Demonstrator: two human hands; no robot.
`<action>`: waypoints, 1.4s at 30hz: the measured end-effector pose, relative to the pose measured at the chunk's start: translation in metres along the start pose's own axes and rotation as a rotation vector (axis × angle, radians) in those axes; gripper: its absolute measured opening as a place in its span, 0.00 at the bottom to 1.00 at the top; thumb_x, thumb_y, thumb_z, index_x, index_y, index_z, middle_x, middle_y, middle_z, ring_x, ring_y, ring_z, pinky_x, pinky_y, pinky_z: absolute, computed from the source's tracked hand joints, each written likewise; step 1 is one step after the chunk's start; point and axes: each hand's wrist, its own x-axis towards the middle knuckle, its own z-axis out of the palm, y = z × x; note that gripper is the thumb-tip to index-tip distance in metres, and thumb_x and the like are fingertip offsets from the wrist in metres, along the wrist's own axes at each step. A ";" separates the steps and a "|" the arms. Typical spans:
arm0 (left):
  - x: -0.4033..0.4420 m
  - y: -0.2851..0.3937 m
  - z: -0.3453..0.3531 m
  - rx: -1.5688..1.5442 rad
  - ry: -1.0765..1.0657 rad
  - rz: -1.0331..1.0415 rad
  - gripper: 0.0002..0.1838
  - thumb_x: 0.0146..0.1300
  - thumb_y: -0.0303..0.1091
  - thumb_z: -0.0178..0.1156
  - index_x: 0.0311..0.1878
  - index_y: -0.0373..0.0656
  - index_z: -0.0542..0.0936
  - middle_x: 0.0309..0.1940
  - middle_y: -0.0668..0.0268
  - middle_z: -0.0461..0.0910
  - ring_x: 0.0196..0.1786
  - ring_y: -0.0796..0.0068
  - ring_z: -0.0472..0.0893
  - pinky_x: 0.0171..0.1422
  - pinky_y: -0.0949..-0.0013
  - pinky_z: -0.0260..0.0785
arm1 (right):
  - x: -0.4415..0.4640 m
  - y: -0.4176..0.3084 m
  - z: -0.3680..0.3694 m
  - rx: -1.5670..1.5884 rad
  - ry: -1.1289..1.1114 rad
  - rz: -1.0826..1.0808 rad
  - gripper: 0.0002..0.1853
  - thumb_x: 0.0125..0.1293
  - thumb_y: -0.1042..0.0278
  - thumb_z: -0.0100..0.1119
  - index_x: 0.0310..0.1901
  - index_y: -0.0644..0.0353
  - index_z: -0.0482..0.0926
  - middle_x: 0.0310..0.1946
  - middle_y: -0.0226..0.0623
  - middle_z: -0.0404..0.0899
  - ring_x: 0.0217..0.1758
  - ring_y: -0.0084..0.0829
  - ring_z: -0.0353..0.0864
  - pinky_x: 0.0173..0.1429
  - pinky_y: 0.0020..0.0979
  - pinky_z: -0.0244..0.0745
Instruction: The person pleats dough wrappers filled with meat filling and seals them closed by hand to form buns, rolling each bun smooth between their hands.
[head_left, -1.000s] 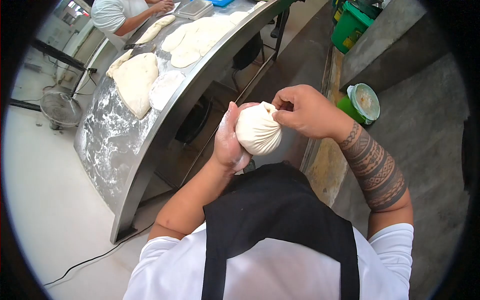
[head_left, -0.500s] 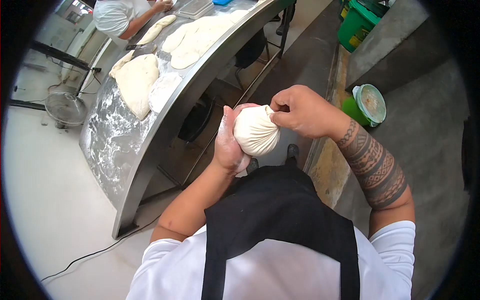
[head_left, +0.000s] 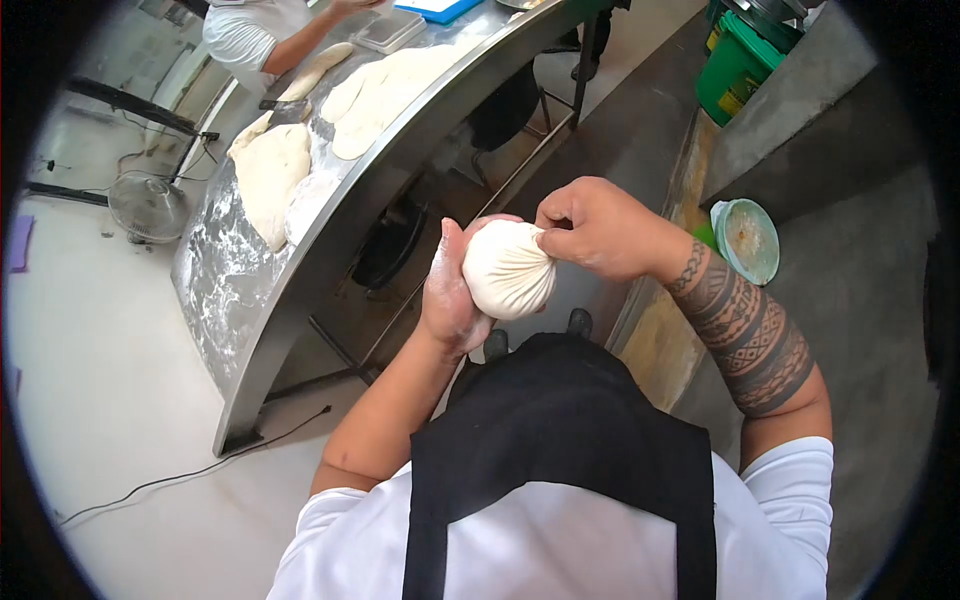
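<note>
A round, pleated dough ball rests in my left hand, whose floury palm and fingers curve around its left side and underside. My right hand pinches the gathered edge at the ball's upper right, thumb and fingers pressed together on the dough. The pleats fan out from that pinched spot. Both hands are in front of my black apron, to the right of the metal table.
The floured metal table bears a large dough piece, flat dough sheets and a clear container. A co-worker stands behind it. A fan, a lidded bucket and a green bin are around.
The view has shifted, with the table's near end and the buckets displaced in it. The opening at the top of the dough ball has been gathered closer under my right fingers.
</note>
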 end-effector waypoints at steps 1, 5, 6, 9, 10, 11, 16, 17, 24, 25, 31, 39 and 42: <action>0.006 -0.006 0.005 0.066 0.095 0.099 0.38 0.79 0.67 0.33 0.65 0.39 0.71 0.56 0.56 0.81 0.59 0.61 0.82 0.66 0.56 0.75 | 0.000 0.003 -0.007 0.017 -0.017 0.010 0.11 0.62 0.67 0.62 0.33 0.70 0.83 0.21 0.41 0.76 0.25 0.27 0.71 0.33 0.34 0.69; 0.031 -0.040 0.022 0.130 0.293 0.377 0.42 0.77 0.70 0.36 0.66 0.36 0.71 0.57 0.56 0.80 0.60 0.61 0.81 0.68 0.57 0.73 | -0.002 0.022 -0.022 0.049 -0.002 -0.005 0.12 0.62 0.67 0.62 0.33 0.70 0.83 0.20 0.43 0.75 0.25 0.27 0.71 0.32 0.34 0.69; 0.035 -0.044 0.024 0.125 0.294 0.402 0.42 0.77 0.70 0.36 0.66 0.36 0.71 0.57 0.56 0.80 0.60 0.61 0.81 0.68 0.57 0.73 | -0.001 0.028 -0.025 0.034 0.011 -0.035 0.12 0.62 0.67 0.61 0.32 0.70 0.83 0.20 0.44 0.75 0.24 0.27 0.71 0.32 0.34 0.69; 0.045 -0.046 0.025 0.206 0.274 0.336 0.44 0.75 0.72 0.36 0.68 0.36 0.70 0.58 0.56 0.80 0.61 0.62 0.81 0.68 0.57 0.73 | -0.004 0.038 -0.038 -0.014 0.041 -0.090 0.12 0.62 0.67 0.60 0.32 0.70 0.83 0.19 0.43 0.73 0.24 0.26 0.69 0.32 0.34 0.69; 0.047 -0.044 0.026 0.251 0.265 0.290 0.45 0.75 0.73 0.36 0.68 0.36 0.69 0.58 0.56 0.79 0.61 0.62 0.81 0.68 0.57 0.73 | -0.005 0.040 -0.043 -0.029 0.048 -0.103 0.12 0.62 0.67 0.60 0.32 0.70 0.83 0.19 0.43 0.72 0.24 0.26 0.69 0.32 0.34 0.68; 0.048 -0.042 0.028 0.257 0.274 0.266 0.46 0.74 0.74 0.36 0.69 0.36 0.69 0.58 0.56 0.80 0.61 0.62 0.81 0.68 0.57 0.73 | -0.006 0.041 -0.048 -0.058 0.014 -0.112 0.12 0.62 0.67 0.60 0.31 0.69 0.83 0.19 0.43 0.72 0.24 0.26 0.70 0.32 0.34 0.69; 0.060 -0.042 0.045 0.397 0.309 0.393 0.52 0.70 0.79 0.35 0.70 0.35 0.68 0.59 0.54 0.79 0.62 0.61 0.80 0.69 0.58 0.72 | -0.006 0.040 -0.067 -0.024 -0.075 -0.074 0.11 0.63 0.68 0.60 0.29 0.69 0.80 0.19 0.43 0.74 0.25 0.29 0.75 0.33 0.34 0.71; 0.061 -0.045 0.043 0.441 0.315 0.441 0.52 0.70 0.79 0.35 0.70 0.35 0.68 0.59 0.53 0.79 0.62 0.61 0.80 0.69 0.58 0.72 | -0.008 0.041 -0.067 -0.017 -0.069 -0.083 0.11 0.63 0.69 0.60 0.28 0.69 0.79 0.19 0.44 0.74 0.25 0.29 0.76 0.34 0.34 0.72; 0.075 -0.055 0.049 0.055 0.258 0.339 0.50 0.73 0.76 0.32 0.68 0.34 0.71 0.61 0.49 0.79 0.63 0.55 0.80 0.71 0.52 0.72 | -0.014 0.032 -0.077 -0.036 0.147 -0.273 0.06 0.63 0.72 0.63 0.35 0.67 0.79 0.27 0.44 0.80 0.29 0.31 0.80 0.37 0.34 0.76; 0.075 -0.052 0.054 -0.003 0.231 0.275 0.49 0.73 0.76 0.32 0.68 0.35 0.72 0.61 0.49 0.79 0.62 0.54 0.81 0.69 0.51 0.73 | -0.017 0.024 -0.080 -0.031 0.162 -0.292 0.06 0.63 0.73 0.64 0.37 0.66 0.79 0.29 0.44 0.80 0.30 0.32 0.81 0.38 0.34 0.76; 0.065 -0.027 0.070 -0.274 0.046 -0.030 0.48 0.72 0.77 0.33 0.66 0.39 0.75 0.54 0.49 0.84 0.48 0.47 0.88 0.49 0.47 0.84 | -0.034 -0.003 -0.099 -0.362 0.092 -0.506 0.08 0.62 0.74 0.64 0.39 0.64 0.76 0.30 0.46 0.80 0.37 0.50 0.83 0.42 0.44 0.78; 0.048 -0.003 0.080 -0.249 -0.162 -0.132 0.48 0.73 0.76 0.33 0.64 0.38 0.76 0.53 0.52 0.84 0.52 0.52 0.87 0.59 0.48 0.81 | -0.038 -0.035 -0.104 -0.429 0.015 -0.727 0.09 0.62 0.73 0.66 0.41 0.62 0.77 0.30 0.42 0.79 0.35 0.44 0.83 0.41 0.41 0.79; 0.046 -0.016 0.090 -0.194 0.116 0.205 0.48 0.73 0.76 0.33 0.65 0.36 0.74 0.57 0.52 0.82 0.58 0.55 0.84 0.66 0.52 0.77 | -0.035 -0.047 -0.098 -0.227 0.063 -0.441 0.08 0.63 0.73 0.66 0.41 0.65 0.79 0.30 0.43 0.80 0.33 0.37 0.84 0.41 0.35 0.79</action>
